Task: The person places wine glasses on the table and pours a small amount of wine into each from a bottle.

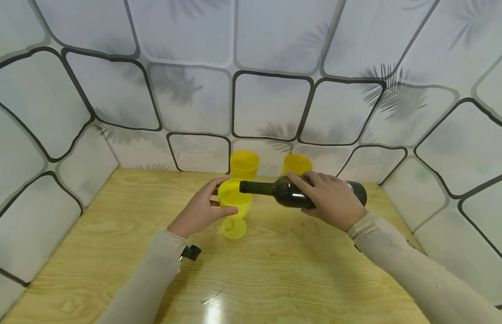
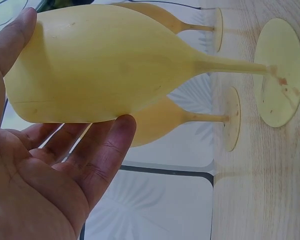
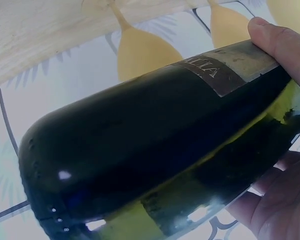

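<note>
The right hand (image 1: pixel 325 198) grips the dark wine bottle (image 1: pixel 285 192) nearly level, its mouth over the yellow goblet (image 1: pixel 241 208) standing on the worktop (image 1: pixel 275 274). The left hand (image 1: pixel 202 207) holds the bowl between thumb and fingers; any tilting should be slow.

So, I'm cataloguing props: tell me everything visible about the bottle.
The bottle is dark green, glossy and glass-like, with a slim neck and a brown-and-beige label, partly covered. The right hand holds it in the air, tipped on its side, its mouth end appearing above the nearest yellow goblet. I can't tell whether it's capped or touches the goblet.
</note>
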Demonstrator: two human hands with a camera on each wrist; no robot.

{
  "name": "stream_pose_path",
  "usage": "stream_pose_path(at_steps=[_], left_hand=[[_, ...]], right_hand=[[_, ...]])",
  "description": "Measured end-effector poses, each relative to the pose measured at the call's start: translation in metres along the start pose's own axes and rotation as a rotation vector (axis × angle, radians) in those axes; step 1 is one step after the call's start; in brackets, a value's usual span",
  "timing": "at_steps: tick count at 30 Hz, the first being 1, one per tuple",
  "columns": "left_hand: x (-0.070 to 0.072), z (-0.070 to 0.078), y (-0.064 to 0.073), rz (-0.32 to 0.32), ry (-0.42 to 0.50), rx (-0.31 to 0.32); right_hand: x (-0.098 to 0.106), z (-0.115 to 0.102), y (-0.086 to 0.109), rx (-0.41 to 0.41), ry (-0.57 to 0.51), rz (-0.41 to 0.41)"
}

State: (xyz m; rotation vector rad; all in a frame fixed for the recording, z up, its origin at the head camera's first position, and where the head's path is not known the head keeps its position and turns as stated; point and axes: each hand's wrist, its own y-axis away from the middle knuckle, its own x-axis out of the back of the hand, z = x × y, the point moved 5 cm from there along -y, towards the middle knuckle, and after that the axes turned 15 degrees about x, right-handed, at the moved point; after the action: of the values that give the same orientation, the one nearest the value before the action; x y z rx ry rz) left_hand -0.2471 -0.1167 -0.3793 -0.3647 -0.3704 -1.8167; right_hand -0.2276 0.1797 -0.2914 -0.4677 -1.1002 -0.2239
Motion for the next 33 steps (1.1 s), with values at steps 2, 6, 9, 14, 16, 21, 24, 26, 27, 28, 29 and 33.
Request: stream_pose_path(at_steps=[2,6,9,14,16,21,24,26,27,28,29,33], left_hand=[[0.0,-0.0004,-0.0005,0.0,0.0,-0.002],[0.0002,-0.0009,-0.0012,-0.001,0.002,-0.004],[0.0002,-0.0008,-0.0012,0.0,-0.001,-0.004],[0.0003,-0.0003,-0.0009,0.005,-0.004,-0.002],[0.0004,-0.0005,-0.0007,0.007,-0.002,0.0],[0.0005,-0.0012,0.0001,0.007,-0.001,0.007],[0.0006,-0.0017,-0.0001,0.006,-0.005,0.003],[0.0008,-0.0019,-0.0005,0.007,-0.006,0.002],[0.0009,-0.0019,-0.0007,0.007,-0.008,0.002],[0.0009,-0.002,-0.0009,0.008,-0.009,0.002],[0.0009,-0.0018,-0.0009,0.009,-0.01,0.003],[0.001,-0.0013,-0.0011,0.013,-0.014,0.001]], right_hand=[[0.0007,0.0,-0.0008,0.005,0.003,0.001],[0.0024,-0.0001,-0.002,0.012,0.007,-0.002],[0.0039,0.0001,-0.0031,0.015,0.01,-0.005],[0.0054,0.0,-0.0051,0.023,0.015,-0.013],[0.0058,0.0,-0.0058,0.026,0.018,-0.02],[0.0059,0.0002,-0.0073,0.028,0.028,-0.038],[0.0067,0.0002,-0.0082,0.03,0.034,-0.043],[0.0074,0.0001,-0.0087,0.031,0.039,-0.043],[0.0075,-0.0001,-0.0089,0.033,0.04,-0.044],[0.0075,-0.0002,-0.0091,0.036,0.042,-0.046],[0.0075,-0.0003,-0.0093,0.038,0.044,-0.048],[0.0087,-0.001,-0.0101,0.049,0.058,-0.052]])
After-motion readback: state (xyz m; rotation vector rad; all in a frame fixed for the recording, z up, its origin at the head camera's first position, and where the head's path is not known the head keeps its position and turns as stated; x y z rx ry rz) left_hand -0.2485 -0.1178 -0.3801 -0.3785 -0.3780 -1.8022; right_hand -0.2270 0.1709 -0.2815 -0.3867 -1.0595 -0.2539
